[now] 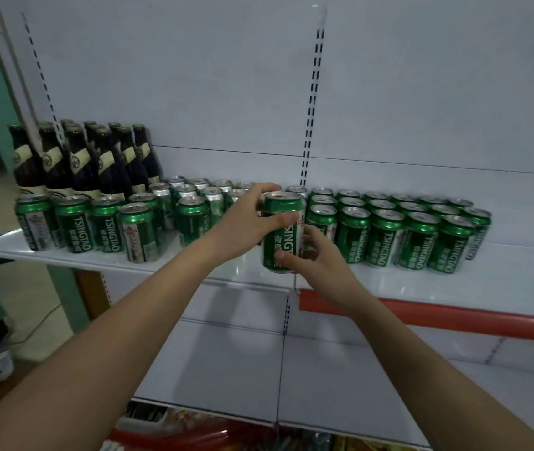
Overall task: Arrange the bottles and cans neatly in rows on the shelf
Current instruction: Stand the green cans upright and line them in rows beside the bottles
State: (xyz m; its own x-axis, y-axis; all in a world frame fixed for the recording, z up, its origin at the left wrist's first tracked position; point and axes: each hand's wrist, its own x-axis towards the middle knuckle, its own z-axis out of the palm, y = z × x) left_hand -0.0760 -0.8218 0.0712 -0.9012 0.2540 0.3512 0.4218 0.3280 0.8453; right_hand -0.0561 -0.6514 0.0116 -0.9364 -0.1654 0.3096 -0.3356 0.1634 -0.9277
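Note:
I hold one green Tsingtao can [283,211] upright just above the front of the white shelf [503,275], near its middle. My left hand [246,222] grips the can's upper part from the left. My right hand [317,258] grips its lower part from the right. To the right, green cans [418,236] stand in tidy rows. To the left, more green cans [106,222] and silver-topped cans [194,193] stand in looser rows. Dark brown bottles [89,157] with cream labels stand at the back left.
A slotted upright [312,102] runs down the white back panel behind the cans. A red price strip [438,315] lines the shelf's right front edge. A lower white shelf [340,392] lies below, with colourful packets under it. The floor and a green post are at left.

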